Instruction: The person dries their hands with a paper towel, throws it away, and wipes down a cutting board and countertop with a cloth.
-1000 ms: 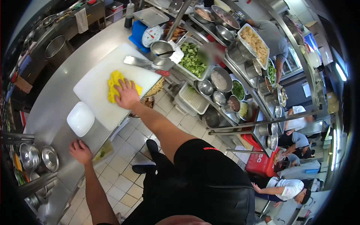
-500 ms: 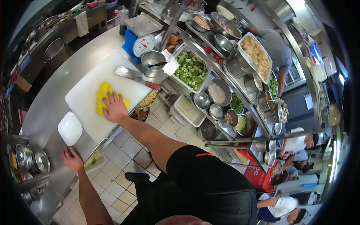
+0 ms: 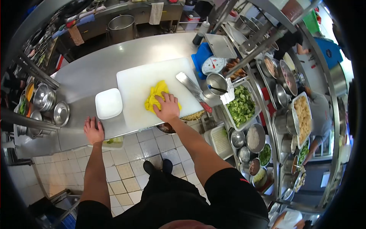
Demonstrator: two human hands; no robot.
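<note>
My right hand (image 3: pixel 167 108) presses down on a crumpled yellow cloth (image 3: pixel 153 93), its fingers bent over the cloth's near right part. Under the cloth is a white cutting board (image 3: pixel 131 82). A cleaver (image 3: pixel 188 83) with a red handle lies across the board's right side, apart from my hand. My left hand (image 3: pixel 94 131) rests open on the steel counter (image 3: pixel 76 84), fingers spread near its front edge. Just above that hand stands a white square bowl (image 3: pixel 108 104) with rounded corners, not touched by it.
A dial scale (image 3: pixel 213 65), a steel pot (image 3: pixel 216 84) and a tray of chopped green vegetables (image 3: pixel 240 107) stand at the right. Steel bowls (image 3: pixel 61 113) are at the left. Shelves with food pans line the far right, where another person (image 3: pixel 320 110) stands.
My view has turned and straightened, so the counter appears shifted right. Both hands stay in nearly the same places, the right on the cloth, the left on the counter.
</note>
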